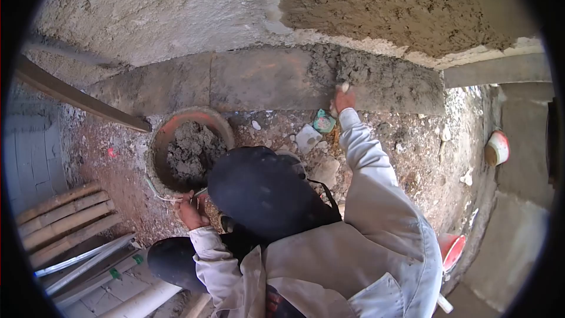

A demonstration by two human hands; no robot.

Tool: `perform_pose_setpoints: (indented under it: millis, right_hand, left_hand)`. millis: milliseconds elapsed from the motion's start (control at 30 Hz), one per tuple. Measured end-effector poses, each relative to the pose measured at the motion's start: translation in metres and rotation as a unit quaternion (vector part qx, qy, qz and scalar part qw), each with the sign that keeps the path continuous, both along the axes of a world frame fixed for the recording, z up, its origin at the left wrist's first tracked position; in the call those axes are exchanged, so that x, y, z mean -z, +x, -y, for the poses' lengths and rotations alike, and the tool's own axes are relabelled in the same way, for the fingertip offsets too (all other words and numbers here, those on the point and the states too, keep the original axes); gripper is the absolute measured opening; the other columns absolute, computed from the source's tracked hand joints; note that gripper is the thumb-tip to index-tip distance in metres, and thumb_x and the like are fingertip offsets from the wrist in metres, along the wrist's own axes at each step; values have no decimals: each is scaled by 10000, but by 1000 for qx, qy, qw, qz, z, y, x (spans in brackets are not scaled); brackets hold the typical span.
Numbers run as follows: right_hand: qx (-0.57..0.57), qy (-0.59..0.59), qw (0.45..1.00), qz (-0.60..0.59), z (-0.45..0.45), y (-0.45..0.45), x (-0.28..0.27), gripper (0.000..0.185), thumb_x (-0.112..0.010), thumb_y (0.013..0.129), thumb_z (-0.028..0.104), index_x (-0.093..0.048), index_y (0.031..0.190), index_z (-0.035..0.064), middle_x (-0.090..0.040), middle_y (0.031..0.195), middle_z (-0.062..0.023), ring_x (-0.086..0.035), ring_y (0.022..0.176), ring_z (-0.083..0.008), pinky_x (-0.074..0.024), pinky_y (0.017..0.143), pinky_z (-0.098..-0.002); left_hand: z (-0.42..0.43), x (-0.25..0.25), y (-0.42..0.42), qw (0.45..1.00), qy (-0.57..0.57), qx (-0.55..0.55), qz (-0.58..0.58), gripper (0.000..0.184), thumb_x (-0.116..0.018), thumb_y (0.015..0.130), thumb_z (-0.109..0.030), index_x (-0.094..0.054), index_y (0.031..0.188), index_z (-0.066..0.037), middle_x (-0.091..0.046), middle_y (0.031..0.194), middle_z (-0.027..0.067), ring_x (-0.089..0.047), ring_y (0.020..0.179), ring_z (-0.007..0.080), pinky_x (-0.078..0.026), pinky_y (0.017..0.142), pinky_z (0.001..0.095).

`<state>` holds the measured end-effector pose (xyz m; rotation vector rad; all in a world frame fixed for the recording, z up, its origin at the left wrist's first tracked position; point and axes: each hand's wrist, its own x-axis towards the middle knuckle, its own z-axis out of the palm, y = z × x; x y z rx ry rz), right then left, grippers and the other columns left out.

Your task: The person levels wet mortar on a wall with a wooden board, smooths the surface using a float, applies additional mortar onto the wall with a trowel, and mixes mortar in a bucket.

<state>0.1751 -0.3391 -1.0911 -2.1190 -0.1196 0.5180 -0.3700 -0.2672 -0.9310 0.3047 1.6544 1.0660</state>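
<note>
- While I watch through the head camera, my left hand [191, 212] sits at the near rim of the tub [158, 152], fingers curled beside its thin handle [163, 198]; I cannot tell whether they grip it.
- My right hand [342, 101] is bent around a pale-ended object [345, 87], most of it hidden by the fingers, at the near edge of the grey strip [259, 79].
- I see lumpy grey mortar [194, 150] inside the tub, and a rough wet layer [388, 79] on the strip's right part, around the right hand.
- Between the tub and that hand, a green scrap [323, 122] lies just beside a whitish chunk [307, 139] on the ground [265, 126].
- To the left I have bamboo poles [65, 218]; to the right, a red-and-white bucket [498, 148].
</note>
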Motion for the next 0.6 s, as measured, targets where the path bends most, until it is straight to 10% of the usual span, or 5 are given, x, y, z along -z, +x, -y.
perform_pose_setpoints:
  millis: [267, 500, 600]
  right_hand:
    - [-274, -11, 957, 90, -13, -132, -118, 529, -644, 861, 331, -474, 1212, -27, -641, 1018, -296, -639, 911, -445, -497, 794, -495]
    - [-644, 59, 716, 262, -65, -225, -144, 360, -584, 900, 286, -436, 1157, 83, -638, 997, -213, -616, 944, -449, -484, 798, -516]
    - [-627, 78, 758, 163, -63, -239, -130, 385, -591, 891, 269, -432, 1179, 69, -629, 1010, -231, -606, 988, -439, -464, 826, -522]
  left_hand:
    - [2, -11, 8, 1000, 1, 8, -21, 179, -652, 787, -88, -559, 940, -79, -594, 942, 64, -583, 885, 196, -506, 709, 333]
    - [-3, -4, 2, 1000, -2, 18, 13, 201, -624, 818, -115, -584, 998, -33, -593, 969, 77, -584, 903, 206, -516, 746, 314]
    - [-6, -3, -5, 999, -16, 16, 42, 276, -661, 774, -19, -480, 971, -85, -576, 950, 81, -597, 876, 211, -584, 684, 320]
